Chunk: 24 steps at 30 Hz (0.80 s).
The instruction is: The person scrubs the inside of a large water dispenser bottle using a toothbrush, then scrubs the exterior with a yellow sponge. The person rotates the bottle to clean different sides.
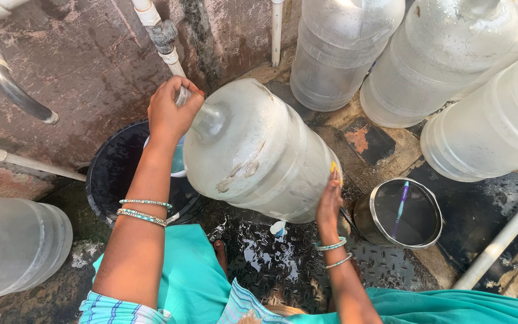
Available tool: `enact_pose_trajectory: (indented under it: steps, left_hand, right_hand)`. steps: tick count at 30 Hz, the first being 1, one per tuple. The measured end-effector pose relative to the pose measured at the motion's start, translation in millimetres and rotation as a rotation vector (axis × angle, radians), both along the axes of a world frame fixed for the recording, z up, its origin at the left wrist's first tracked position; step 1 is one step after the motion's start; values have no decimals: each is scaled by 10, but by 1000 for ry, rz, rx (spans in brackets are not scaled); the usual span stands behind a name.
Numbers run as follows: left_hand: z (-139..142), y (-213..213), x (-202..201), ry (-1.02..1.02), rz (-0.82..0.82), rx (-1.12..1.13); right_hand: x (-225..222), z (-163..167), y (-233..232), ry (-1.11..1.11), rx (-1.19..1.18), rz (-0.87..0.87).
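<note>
Both hands grip one large clear water jug (259, 153), tilted on its side with its neck pointing toward the wall. Left hand (172, 111) is clenched around the neck and mouth; right hand (330, 201) presses flat against the base, a yellow scrap between fingers and plastic. Jug hangs above a black bucket (112, 174) at its neck end and wet dark floor (271, 252) beneath. Just beside the base stands a steel pot (406, 213) holding a purple toothbrush (401, 207). Three more clear jugs (445, 60) stand behind, another (13, 246) lies at far left. White pipes (157, 30) run along the stained wall.
</note>
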<state>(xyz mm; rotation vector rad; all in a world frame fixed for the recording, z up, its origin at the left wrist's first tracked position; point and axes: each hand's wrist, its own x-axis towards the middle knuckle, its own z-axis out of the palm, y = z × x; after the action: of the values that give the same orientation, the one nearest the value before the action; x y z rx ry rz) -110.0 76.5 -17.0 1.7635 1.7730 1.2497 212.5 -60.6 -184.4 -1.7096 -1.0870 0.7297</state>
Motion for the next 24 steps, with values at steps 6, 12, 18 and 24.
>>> enact_pose_trajectory:
  steps: [6,12,18,24]
  left_hand:
    - [22,5,36,18,-5,1]
    - [-14,13,-13,27,-31,34]
    - [-49,10,-47,26,-27,58]
    - [-61,32,-26,31,-23,81]
  right_hand:
    - [-799,649,-474,-332,403,403]
    - [-684,168,-239,-515,294,47]
    - [184,-292,-149,283,-29,-194]
    - [394,-185,-185,1089,-391,-121]
